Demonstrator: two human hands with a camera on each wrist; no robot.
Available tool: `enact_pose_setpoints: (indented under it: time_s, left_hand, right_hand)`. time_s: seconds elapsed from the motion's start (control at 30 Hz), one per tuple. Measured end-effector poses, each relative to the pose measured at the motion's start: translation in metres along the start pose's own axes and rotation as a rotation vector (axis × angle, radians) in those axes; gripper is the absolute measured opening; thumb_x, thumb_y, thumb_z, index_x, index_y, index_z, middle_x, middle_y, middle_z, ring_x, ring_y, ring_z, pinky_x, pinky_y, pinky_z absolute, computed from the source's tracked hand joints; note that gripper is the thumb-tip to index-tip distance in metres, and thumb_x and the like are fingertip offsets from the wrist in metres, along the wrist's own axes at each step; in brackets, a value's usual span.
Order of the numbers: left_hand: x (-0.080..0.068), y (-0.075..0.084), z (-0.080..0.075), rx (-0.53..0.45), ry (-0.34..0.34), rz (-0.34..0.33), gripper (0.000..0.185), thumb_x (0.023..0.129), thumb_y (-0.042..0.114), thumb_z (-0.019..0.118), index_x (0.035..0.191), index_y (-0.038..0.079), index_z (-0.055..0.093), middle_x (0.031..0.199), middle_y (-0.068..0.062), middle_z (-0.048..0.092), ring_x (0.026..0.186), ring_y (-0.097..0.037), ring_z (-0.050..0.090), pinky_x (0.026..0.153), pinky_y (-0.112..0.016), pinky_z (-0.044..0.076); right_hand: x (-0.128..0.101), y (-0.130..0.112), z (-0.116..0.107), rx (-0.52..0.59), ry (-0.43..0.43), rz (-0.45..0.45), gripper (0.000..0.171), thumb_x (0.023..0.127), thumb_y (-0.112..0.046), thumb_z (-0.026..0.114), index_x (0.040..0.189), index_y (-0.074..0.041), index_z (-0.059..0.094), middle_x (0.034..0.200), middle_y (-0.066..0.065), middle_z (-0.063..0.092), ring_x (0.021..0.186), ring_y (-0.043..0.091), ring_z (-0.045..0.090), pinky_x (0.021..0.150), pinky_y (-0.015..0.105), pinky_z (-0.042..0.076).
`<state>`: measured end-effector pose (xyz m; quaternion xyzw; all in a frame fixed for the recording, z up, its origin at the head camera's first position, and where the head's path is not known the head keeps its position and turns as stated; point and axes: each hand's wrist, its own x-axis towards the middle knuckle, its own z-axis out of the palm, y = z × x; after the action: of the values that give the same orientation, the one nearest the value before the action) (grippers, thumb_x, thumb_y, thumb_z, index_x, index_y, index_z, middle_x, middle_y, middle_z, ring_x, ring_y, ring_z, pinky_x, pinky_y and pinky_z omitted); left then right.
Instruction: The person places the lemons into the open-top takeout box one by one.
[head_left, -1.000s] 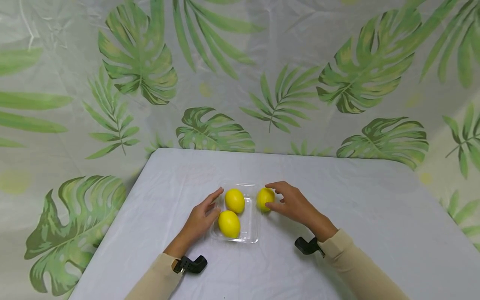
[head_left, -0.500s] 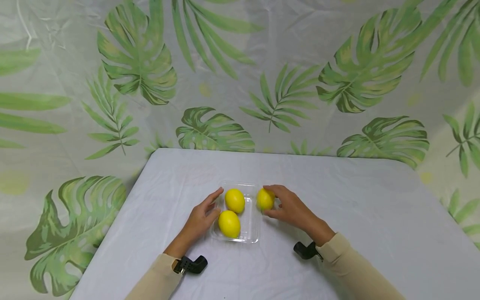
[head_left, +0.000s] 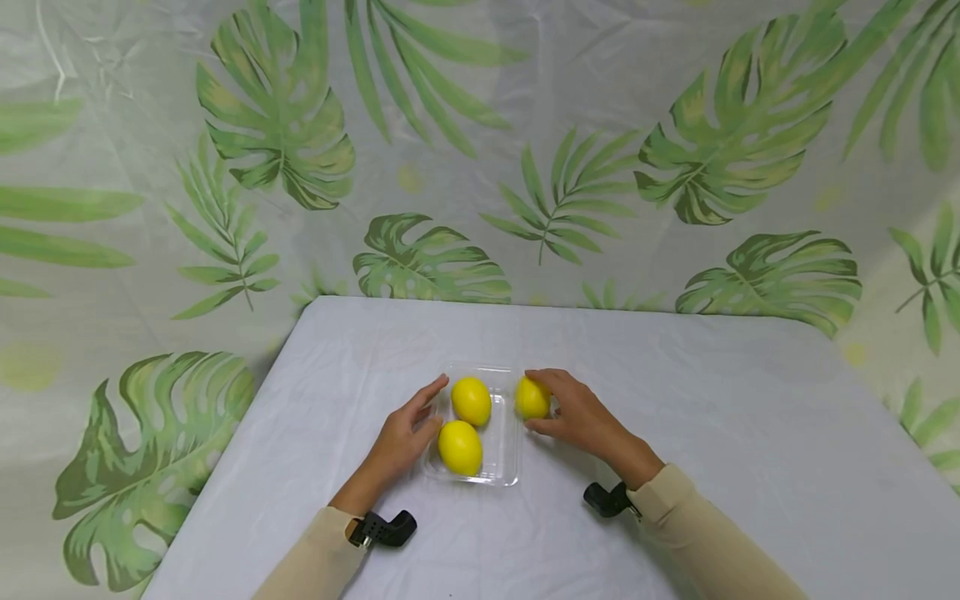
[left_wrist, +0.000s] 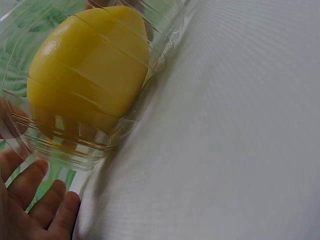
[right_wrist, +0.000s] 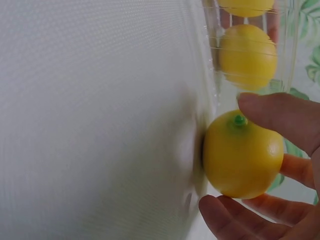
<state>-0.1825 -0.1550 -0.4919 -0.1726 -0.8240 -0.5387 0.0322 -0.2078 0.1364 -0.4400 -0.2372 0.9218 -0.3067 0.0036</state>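
1. Step, as we read it: right hand (head_left: pixel 576 417) curls round the loose lemon (head_left: pixel 532 397), on the desk (head_left: pixel 712 433) just beside the tray (head_left: pixel 504 477).
2. Left hand (head_left: pixel 401 433), fingers straight, rests against tray's left wall.
3. Next, we judge: lift lemon over rim w/o tipping tray; 2 lemons already inside.
4. Lemon: smooth, yellow, green stem nub (right_wrist: pixel 240 120).

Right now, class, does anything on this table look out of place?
One lemon sits outside the clear tray, against its right edge, gripped by the right hand. The other two lie inside. Nothing looks spilled or damaged.
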Motion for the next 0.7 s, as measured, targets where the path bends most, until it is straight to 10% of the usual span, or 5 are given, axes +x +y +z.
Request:
enact_pose_setpoints:
  time_s: [0.33,0.7]
  left_hand:
    - [-0.001,0.001,0.001,0.001,0.005,0.011,0.055,0.095,0.007,0.052,0.147,0.02,0.041,0.152,0.006,0.037,0.139,-0.017,0.036,0.11,-0.039,0.036]
    - [-0.006,0.039,-0.007,-0.02,-0.014,0.008,0.052,0.094,0.001,0.051,0.145,0.003,0.041,0.151,-0.011,0.038,0.139,-0.027,0.036,0.11,-0.047,0.035]
  right_hand:
    - [0.001,0.002,0.002,0.007,0.003,-0.006,0.072,0.078,-0.019,0.081,0.14,-0.008,0.047,0.137,0.014,0.05,0.116,0.027,0.053,0.083,0.037,0.057]
    - [0.002,0.002,0.003,0.028,0.002,-0.006,0.073,0.077,-0.011,0.081,0.141,-0.006,0.045,0.137,0.016,0.049,0.113,0.027,0.054,0.083,0.036,0.057]
